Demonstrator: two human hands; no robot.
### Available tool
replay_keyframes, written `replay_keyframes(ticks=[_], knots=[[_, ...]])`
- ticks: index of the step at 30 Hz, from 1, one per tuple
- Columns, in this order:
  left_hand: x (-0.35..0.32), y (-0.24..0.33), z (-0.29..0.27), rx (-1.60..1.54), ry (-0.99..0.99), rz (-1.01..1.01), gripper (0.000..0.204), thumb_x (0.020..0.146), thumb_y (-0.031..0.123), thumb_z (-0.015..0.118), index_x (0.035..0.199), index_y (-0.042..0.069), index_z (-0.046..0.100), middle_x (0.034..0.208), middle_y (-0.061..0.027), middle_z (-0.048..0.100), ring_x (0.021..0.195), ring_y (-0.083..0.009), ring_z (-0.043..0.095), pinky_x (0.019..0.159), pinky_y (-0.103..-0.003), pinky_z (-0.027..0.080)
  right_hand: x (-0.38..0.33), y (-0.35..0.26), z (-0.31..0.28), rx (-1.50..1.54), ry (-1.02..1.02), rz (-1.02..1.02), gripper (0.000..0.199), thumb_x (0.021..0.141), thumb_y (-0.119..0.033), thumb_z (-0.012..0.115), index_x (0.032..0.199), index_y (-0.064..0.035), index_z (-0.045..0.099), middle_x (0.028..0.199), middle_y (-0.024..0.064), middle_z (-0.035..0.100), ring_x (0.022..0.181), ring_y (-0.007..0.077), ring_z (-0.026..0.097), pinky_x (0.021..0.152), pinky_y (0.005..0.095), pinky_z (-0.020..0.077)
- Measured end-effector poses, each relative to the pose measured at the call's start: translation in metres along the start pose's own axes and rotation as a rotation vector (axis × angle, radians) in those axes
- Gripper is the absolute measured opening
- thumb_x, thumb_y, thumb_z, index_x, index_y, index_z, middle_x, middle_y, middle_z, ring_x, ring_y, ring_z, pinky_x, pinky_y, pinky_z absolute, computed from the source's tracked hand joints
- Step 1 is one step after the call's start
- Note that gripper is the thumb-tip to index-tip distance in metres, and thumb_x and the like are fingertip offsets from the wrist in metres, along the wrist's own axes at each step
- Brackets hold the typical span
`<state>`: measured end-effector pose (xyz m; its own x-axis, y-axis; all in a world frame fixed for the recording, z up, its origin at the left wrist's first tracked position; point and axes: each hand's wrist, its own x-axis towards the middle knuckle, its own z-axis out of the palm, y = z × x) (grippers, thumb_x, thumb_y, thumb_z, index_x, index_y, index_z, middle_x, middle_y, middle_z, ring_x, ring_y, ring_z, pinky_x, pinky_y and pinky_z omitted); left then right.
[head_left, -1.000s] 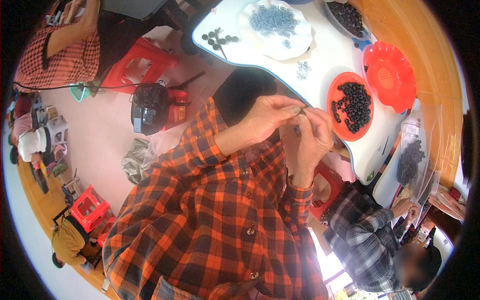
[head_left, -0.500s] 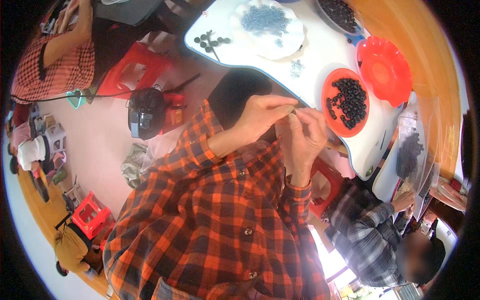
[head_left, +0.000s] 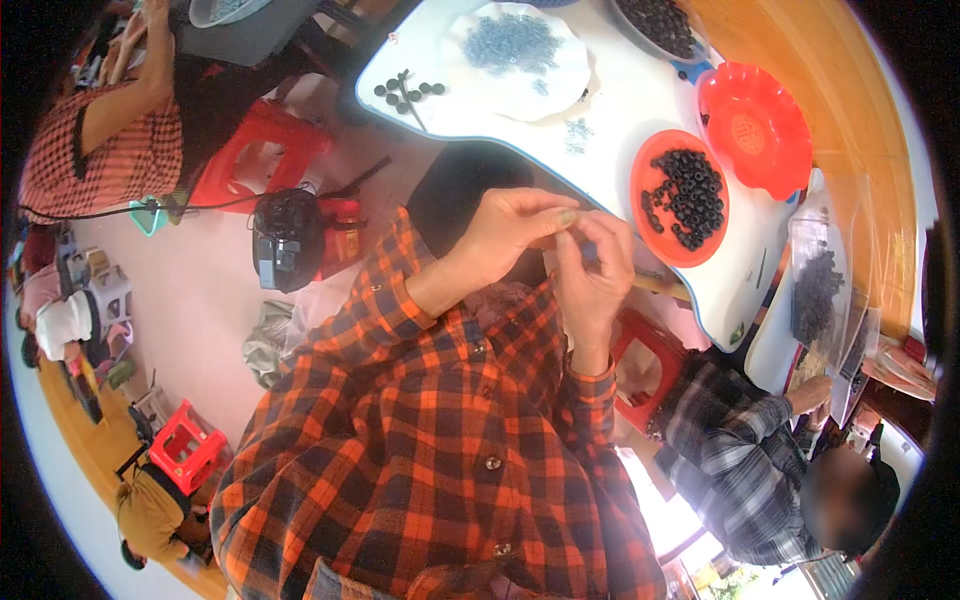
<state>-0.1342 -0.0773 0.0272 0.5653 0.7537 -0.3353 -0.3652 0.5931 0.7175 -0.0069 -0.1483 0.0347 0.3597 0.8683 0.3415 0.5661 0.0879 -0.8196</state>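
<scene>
My left hand (head_left: pixel 505 238) and my right hand (head_left: pixel 597 265) meet in front of my chest, just off the table's near edge. Thumb and forefinger are pinched on each hand, the tips almost touching. Whatever lies between them is too small and hidden to make out. Nearest to my right hand is an orange-red oval dish (head_left: pixel 648 232) holding many small black ring-shaped parts (head_left: pixel 690 205). Farther off, a white scalloped plate (head_left: pixel 572 92) carries a heap of small clear bluish pieces (head_left: pixel 508 45). A few more clear pieces (head_left: pixel 577 135) lie on the table beside it.
The white table (head_left: pixel 455 115) has a curved blue edge. Several black round parts (head_left: pixel 405 90) lie at its left. Beyond the dish are a red scalloped bowl (head_left: pixel 755 130) and a bowl of dark parts (head_left: pixel 660 25). A co-worker in grey plaid (head_left: pixel 725 445) sits at right; red stools stand around.
The whole view has shifted slightly, so the table and dishes appear a little farther left and up. Both hands stay together in their pinch.
</scene>
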Motion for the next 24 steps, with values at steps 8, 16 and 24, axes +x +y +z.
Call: replay_keyframes(ticks=[8, 16, 24], knots=[[0.004, 0.001, -0.009, -0.120, -0.068, -0.014, 0.025, 0.092, 0.009, 0.067, 0.114, -0.003, 0.067, 0.099, -0.0127, 0.071, 0.086, -0.0173, 0.069, 0.078, -0.029, 0.061, -0.006, 0.002, 0.000, 0.285, 0.039, 0.103, 0.023, 0.084, 0.002, 0.071, 0.106, -0.0032, 0.069, 0.106, 0.0070, 0.060, 0.100, 0.0180, 0.058, 0.088, 0.0298, 0.0471], [0.009, -0.007, -0.019, -0.187, -0.091, -0.027, 0.024, 0.092, 0.008, 0.067, 0.112, -0.004, 0.067, 0.098, -0.0127, 0.070, 0.080, -0.0163, 0.067, 0.078, -0.035, 0.060, -0.007, 0.003, 0.005, 0.446, 0.109, 0.160, 0.016, 0.086, 0.004, 0.066, 0.101, 0.0002, 0.067, 0.105, 0.0073, 0.060, 0.099, 0.0166, 0.057, 0.089, 0.0287, 0.0462], [0.010, -0.005, -0.018, -0.273, -0.118, -0.060, 0.025, 0.094, 0.011, 0.065, 0.113, -0.005, 0.065, 0.096, -0.0123, 0.070, 0.079, -0.0165, 0.067, 0.078, -0.038, 0.061, -0.007, 0.002, 0.005, 0.413, 0.113, 0.164, 0.014, 0.087, 0.005, 0.066, 0.101, 0.0003, 0.067, 0.105, 0.0074, 0.060, 0.099, 0.0163, 0.057, 0.089, 0.0282, 0.0461]])
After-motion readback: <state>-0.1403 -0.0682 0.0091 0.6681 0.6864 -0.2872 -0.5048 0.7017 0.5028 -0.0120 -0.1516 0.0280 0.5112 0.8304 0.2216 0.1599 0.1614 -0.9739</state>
